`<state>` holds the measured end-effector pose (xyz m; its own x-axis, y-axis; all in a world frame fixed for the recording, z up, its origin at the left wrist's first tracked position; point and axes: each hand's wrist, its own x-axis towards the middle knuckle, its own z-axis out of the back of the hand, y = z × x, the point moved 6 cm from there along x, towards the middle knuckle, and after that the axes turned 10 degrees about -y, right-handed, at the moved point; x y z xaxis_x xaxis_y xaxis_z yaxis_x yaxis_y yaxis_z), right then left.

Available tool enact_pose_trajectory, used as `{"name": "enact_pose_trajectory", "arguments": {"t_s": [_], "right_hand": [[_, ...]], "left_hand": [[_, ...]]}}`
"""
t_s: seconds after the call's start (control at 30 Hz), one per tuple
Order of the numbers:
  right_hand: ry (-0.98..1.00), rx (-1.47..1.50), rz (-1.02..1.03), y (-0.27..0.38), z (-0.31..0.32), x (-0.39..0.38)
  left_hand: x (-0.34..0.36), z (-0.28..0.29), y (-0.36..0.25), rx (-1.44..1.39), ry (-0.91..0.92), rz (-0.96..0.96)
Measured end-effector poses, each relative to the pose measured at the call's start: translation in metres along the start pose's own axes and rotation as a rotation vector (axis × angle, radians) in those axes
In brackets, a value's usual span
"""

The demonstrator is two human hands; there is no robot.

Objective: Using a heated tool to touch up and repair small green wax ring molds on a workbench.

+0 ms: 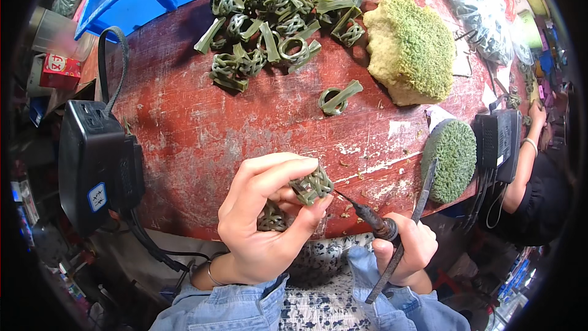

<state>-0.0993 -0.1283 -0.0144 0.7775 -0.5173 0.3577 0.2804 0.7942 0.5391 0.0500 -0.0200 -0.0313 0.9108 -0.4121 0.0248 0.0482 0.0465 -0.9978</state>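
Denim sleeves (236,306) slant inward, curled left hand (254,245) pinching a woven ring (311,186), right hand (411,248) clamping tool (367,216) and file (422,197).

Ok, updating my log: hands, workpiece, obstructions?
Left hand pinches green lattice piece. Right hand holds thin-tipped tool, flat bar; tip near piece. Possible snag: second piece, same left hand.

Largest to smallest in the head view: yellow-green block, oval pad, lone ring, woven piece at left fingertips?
1. Yellow-green block
2. Oval pad
3. Lone ring, woven piece: too alike to rank
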Motion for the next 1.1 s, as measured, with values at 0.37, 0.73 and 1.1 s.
{"name": "enact_pose_trajectory", "arguments": {"t_s": [0.37, 0.73, 1.1], "right_hand": [[0.042, -0.016, 0.002, 0.0019, -0.0031, 0.0057], [0.032, -0.01, -0.019, 0.0035, -0.003, 0.0062], [0.031, 0.017, -0.038, 0.0013, -0.002, 0.0063]], "left_hand": [[0.0005, -0.0002, 0.0008, -0.034, -0.001, -0.007], [0.0001, -0.0002, 0.0, -0.035, 0.003, -0.016], [0.0002, -0.0012, 0.0007, -0.036, 0.003, -0.015]]}}
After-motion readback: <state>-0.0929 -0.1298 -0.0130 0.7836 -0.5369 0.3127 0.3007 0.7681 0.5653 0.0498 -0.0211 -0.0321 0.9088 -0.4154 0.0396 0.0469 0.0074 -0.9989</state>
